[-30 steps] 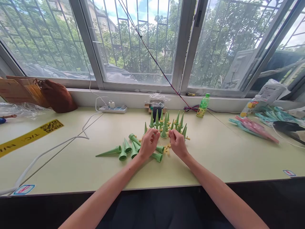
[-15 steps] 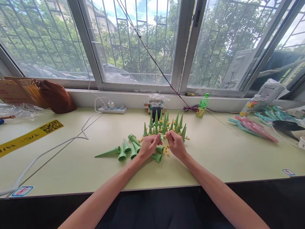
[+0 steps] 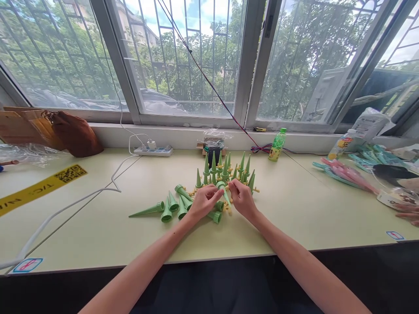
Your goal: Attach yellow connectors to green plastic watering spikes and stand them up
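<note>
Over the worktop [image 3: 294,213], the left hand [image 3: 205,200] keeps its grip clamped on a green cone [image 3: 221,186], tip slanting down, probably steadying it beside the right hand [image 3: 242,199], whose curled grip I cannot tell is holding anything.

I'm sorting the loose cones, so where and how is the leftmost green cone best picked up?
I'd pinch the leftmost green cone across the wide collar at its right end, coming from above and the near side. It lies on its side, thin tip pointing left, so the collar likely offers the firmest hold; neighbouring cones lie close on its right.
</note>
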`<state>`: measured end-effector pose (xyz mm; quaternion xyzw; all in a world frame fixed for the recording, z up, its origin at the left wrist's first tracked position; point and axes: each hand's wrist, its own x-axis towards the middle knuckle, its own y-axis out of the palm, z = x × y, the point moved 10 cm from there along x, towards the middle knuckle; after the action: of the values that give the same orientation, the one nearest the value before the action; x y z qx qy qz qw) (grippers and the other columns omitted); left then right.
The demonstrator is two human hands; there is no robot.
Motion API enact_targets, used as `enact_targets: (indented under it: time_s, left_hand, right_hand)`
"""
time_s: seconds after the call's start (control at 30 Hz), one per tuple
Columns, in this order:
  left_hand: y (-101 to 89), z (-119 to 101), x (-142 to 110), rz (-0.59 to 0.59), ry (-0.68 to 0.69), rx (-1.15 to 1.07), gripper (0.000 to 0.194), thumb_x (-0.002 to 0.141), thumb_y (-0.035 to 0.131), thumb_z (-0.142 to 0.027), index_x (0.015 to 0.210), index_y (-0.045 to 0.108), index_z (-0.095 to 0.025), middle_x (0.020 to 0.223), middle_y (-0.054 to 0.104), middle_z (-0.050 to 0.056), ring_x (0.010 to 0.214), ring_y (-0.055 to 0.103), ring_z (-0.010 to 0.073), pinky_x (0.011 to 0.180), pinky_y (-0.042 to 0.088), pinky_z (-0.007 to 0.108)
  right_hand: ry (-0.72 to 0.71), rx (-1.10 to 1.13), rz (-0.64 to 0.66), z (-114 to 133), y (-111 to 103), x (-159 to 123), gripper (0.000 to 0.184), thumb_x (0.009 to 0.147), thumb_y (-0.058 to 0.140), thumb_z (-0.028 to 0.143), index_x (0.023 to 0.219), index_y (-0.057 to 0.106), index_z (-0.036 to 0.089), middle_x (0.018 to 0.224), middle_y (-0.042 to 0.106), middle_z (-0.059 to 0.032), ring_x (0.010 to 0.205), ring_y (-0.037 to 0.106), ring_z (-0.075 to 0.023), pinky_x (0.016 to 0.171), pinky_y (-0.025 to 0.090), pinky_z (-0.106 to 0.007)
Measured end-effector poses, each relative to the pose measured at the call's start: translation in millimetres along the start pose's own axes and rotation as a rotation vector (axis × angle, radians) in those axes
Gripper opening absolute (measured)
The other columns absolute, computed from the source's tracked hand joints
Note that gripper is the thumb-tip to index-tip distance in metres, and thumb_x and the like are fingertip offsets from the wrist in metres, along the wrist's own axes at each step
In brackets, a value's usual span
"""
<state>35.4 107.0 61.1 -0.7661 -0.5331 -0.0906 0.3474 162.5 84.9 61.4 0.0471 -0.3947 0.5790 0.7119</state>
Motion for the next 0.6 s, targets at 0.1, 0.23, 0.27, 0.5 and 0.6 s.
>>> enact_targets:
  time_s: [0.1, 0.23, 0.27, 0.5, 0.6]
  left_hand:
    - [1.4, 1, 0, 0.01, -0.02, -0.023, 0.045, 0.086, 0.057, -0.049, 0.057, 0.049, -0.015, 0.07, 0.047, 0.0, 0.057, 0.042, 0.0091, 0.049, 0.034, 0.022]
    - [2.0, 3, -1, 0.003, -0.035, -0.051, 0.038, 0.082, 0.062, -0.047, 0.065, 0.054, -0.014, 0.079, 0.049, 0.002, 0.058, 0.045, 0.0082, 0.046, 0.038, 0.019]
    - [2.2, 4, -2, 0.001, -0.034, -0.054, 0.036, 0.081, 0.063, -0.047, 0.067, 0.055, -0.014, 0.08, 0.049, 0.002, 0.059, 0.045, 0.008, 0.045, 0.039, 0.019]
    - [2.8, 4, -2, -0.012, -0.001, -0.061, 0.031, 0.082, 0.063, -0.044, 0.075, 0.056, -0.015, 0.088, 0.048, 0.003, 0.061, 0.046, 0.0075, 0.046, 0.044, 0.017]
    - [2.2, 1, -1, -0.02, 0.023, -0.052, 0.029, 0.083, 0.062, -0.043, 0.076, 0.056, -0.015, 0.088, 0.048, 0.003, 0.062, 0.047, 0.0074, 0.047, 0.045, 0.017]
  right_hand:
    - [0.014, 0.006, 0.008, -2, 0, 0, 0.037, 0.099, 0.036, 0.042, 0.068, 0.034, 0.021, 0.058, 0.034, 0.0051, 0.052, 0.03, -0.0105, 0.053, 0.028, -0.024]
    - [0.04, 0.023, 0.019, -4, 1, 0, 0.039, 0.098, 0.036, 0.045, 0.068, 0.036, 0.021, 0.056, 0.035, 0.0051, 0.051, 0.031, -0.0106, 0.052, 0.028, -0.024]
    - [0.045, 0.028, 0.019, -5, 1, 0, 0.039, 0.098, 0.036, 0.046, 0.068, 0.036, 0.021, 0.056, 0.035, 0.0051, 0.051, 0.031, -0.0106, 0.051, 0.028, -0.025]
    - [0.095, 0.078, 0.018, -10, 1, 0, 0.041, 0.097, 0.039, 0.049, 0.066, 0.036, 0.022, 0.053, 0.036, 0.0049, 0.048, 0.032, -0.0107, 0.048, 0.027, -0.025]
    - [0.12, 0.104, 0.02, -13, 2, 0, 0.042, 0.096, 0.04, 0.051, 0.065, 0.035, 0.022, 0.052, 0.036, 0.0051, 0.047, 0.032, -0.0106, 0.047, 0.027, -0.025]
